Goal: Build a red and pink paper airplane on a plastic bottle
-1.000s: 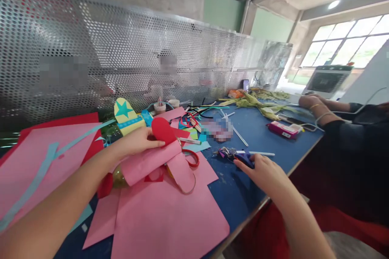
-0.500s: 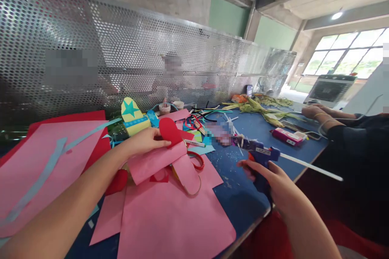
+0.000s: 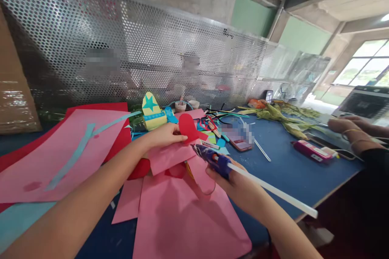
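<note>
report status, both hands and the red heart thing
Left hand pinching red paper piece; right hand gripping glue gun, nozzle close by red piece; phone and paper scraps lying just beyond.

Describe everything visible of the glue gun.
The glue gun has a dark blue, plastic-looking body with a touch of orange and a dark, messy nozzle. A long white stick juts from its back. The right hand grips it, hiding the handle. It points forward and left, nozzle beside the red paper; whether they touch is unclear.
</note>
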The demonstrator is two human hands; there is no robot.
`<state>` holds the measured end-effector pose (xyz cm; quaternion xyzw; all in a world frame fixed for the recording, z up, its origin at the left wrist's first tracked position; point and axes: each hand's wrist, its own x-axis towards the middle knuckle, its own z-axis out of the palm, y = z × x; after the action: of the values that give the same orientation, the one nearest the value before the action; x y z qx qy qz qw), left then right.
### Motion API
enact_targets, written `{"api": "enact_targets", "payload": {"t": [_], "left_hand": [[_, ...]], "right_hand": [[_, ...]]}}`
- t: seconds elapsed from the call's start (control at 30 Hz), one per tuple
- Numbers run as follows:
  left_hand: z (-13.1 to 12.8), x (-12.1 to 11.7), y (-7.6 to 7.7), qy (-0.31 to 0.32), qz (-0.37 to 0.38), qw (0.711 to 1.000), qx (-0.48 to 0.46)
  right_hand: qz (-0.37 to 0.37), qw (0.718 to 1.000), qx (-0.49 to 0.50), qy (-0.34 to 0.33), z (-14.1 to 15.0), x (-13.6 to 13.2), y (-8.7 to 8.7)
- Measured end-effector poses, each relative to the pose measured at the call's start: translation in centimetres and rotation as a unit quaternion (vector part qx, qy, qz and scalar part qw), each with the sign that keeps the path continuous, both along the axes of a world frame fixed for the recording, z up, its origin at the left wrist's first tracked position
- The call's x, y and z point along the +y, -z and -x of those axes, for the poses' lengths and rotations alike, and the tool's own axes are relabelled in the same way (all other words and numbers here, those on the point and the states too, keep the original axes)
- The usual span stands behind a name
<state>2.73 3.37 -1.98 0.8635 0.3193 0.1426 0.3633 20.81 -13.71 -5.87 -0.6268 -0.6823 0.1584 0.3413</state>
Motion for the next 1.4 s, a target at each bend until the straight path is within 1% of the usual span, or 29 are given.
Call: {"api": "enact_targets", "payload": {"t": [0.13, 0.23, 0.5, 0.63, 0.73, 0.87, 1.03, 1.17, 1.4], "left_hand": [[-0.1, 0.3, 0.4, 0.014, 0.001, 1.000, -0.012], [0.0, 0.4, 0.5, 0.025, 0.003, 0.999, -0.021], [0.0, 0.1, 0.4, 0.055, 0.008, 0.998, -0.032], [-0.2, -0.1, 0.3, 0.067, 0.005, 0.997, -0.026], [-0.2, -0.3, 0.1, 0.071, 0.004, 0.997, -0.019], [-0.2, -0.7, -0.1, 0.073, 0.001, 0.997, -0.020], [-0.3, -0.9, -0.2, 0.072, -0.002, 0.997, -0.023], [-0.3, -0.9, -0.2, 0.075, -0.006, 0.997, -0.024], [-0.2, -0.9, -0.2, 0.068, -0.008, 0.998, -0.017]], "right_hand": [[0.038, 0.999, 0.009, -0.009, 0.6, 0.5, -0.8], [0.049, 0.999, 0.016, -0.015, 0.7, 0.7, -1.2], [0.059, 0.998, 0.005, -0.009, 0.5, 0.5, -1.1], [0.081, 0.997, 0.012, -0.015, 0.6, 0.2, -1.3], [0.097, 0.995, 0.014, -0.008, 0.8, 0.0, -1.4], [0.096, 0.995, 0.006, -0.001, 1.0, -0.2, -1.5], [0.093, 0.996, -0.010, 0.013, 0.5, -0.2, -1.3], [0.081, 0.997, 0.001, 0.003, 0.1, -0.1, -1.0], [0.083, 0.996, 0.007, 0.003, 1.0, -0.1, -1.5]]}}
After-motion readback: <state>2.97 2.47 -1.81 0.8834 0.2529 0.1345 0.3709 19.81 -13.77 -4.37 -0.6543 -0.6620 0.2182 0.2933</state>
